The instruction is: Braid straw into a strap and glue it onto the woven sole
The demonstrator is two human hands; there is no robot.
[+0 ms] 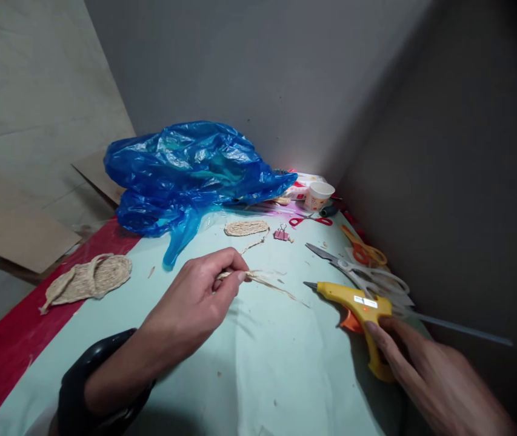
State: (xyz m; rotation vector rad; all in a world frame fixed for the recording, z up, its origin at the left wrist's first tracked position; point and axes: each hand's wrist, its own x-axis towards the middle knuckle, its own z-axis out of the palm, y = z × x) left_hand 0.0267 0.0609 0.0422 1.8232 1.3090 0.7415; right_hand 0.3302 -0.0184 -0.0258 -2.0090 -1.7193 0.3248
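Wall: grey, rising beyond the glue gun (358, 297) and along its right side, bounding room there.
Table sheet: pale green (267, 375), spreading under and left of the glue gun as far as a red border (108, 242); the widest room for moving lies left of the gun and toward the person.
Blue bag: a crumpled plastic heap (199, 163), beyond the glue gun and well to its left.
Left hand: to the gun's left (208, 297), thumb and forefinger pinched together on fibre strands (276, 284).
Right hand: at the gun's handle (431, 363), blurred, thumb against it; I cannot tell how far the other fingers are closed around it.
Yellow gun: nozzle pointing left toward the strands, long axis nearly crosswise, handle toward the person; a clear glue stick (467, 330) extends to its right.
Woven fibre sole: far left of the gun (90, 278), lying over the red border.
Pale-handled scissors: just beyond the gun (353, 269), blades pointing left and away.
Paper cup: farther beyond the gun (319, 197), near the wall.
Flat fibre coil: left of and beyond the gun (246, 228), long axis crosswise.
Pink clip: beyond the gun (282, 232), right of the coil.
Strand tips: fanned rightward, just short of the gun's nozzle.
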